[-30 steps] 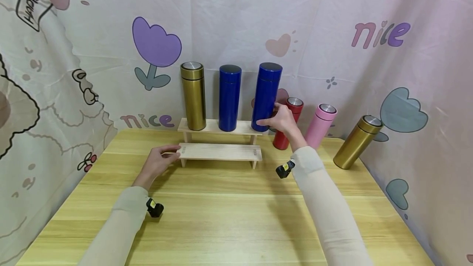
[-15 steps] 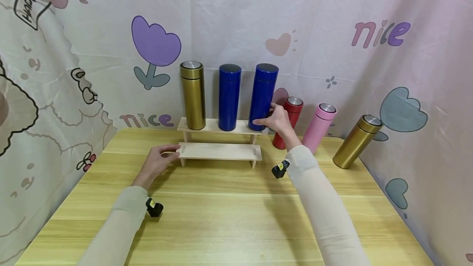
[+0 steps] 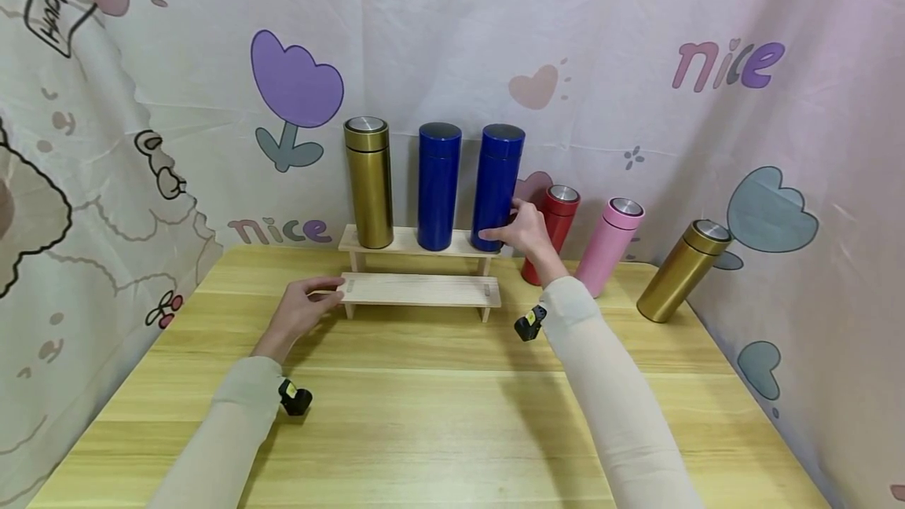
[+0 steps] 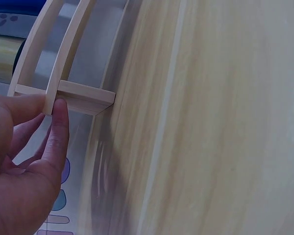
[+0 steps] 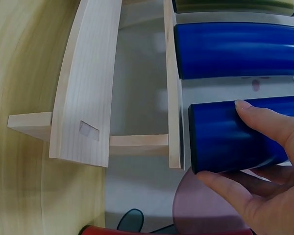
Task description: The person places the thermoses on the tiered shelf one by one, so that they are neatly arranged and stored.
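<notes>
A two-tier wooden shelf [image 3: 420, 290] stands at the middle back of the table. My left hand [image 3: 304, 313] pinches the left end of its lower tier between thumb and fingers, as the left wrist view shows up close. My right hand [image 3: 526, 232] grips a blue thermos bottle [image 3: 498, 179] low on its body, over the right end of the upper tier. In the right wrist view a narrow gap shows between this bottle's base and the tier. Beside it on the upper tier stand another blue bottle [image 3: 438, 187] and a gold bottle [image 3: 370, 187].
Right of the shelf, a red bottle [image 3: 558, 214], a pink bottle [image 3: 612, 246] and a second gold bottle [image 3: 682, 273] stand on the wooden table [image 3: 410, 415]. A printed curtain [image 3: 438, 38] hangs close behind them.
My right hand has moved the blue bottle left and slightly down, over the upper tier, and it now leans less. My left hand has stayed at the shelf's lower tier.
</notes>
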A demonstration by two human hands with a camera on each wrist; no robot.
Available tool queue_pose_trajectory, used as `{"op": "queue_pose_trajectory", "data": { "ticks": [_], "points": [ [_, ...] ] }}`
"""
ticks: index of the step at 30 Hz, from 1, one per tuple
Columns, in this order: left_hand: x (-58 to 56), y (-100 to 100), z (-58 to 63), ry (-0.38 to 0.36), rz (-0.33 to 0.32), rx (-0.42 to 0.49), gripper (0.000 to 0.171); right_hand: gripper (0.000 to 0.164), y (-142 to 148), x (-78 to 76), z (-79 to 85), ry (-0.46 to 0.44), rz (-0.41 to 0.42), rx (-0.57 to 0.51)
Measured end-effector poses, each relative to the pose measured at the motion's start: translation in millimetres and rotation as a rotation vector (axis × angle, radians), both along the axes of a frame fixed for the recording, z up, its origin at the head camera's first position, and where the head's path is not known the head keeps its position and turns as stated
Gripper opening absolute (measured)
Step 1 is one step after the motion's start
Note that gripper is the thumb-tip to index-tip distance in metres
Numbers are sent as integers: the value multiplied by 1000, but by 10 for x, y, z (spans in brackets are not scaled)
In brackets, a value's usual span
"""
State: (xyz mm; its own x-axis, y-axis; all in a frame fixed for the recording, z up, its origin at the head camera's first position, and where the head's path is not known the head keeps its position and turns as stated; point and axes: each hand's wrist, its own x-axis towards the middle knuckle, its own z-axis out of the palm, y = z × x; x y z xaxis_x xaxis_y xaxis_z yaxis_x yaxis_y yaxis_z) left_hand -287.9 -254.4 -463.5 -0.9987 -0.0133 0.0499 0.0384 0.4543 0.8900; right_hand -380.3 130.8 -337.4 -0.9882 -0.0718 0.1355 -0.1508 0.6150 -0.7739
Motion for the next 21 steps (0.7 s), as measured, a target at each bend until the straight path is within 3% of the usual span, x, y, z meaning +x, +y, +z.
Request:
{"op": "queue_pose_trajectory", "data": {
  "ticks": [21],
  "points": [
    [-2,-19,-7,3,0,4,42,82,-39,-11,-52,-24,-3,-16]
  ]
}}
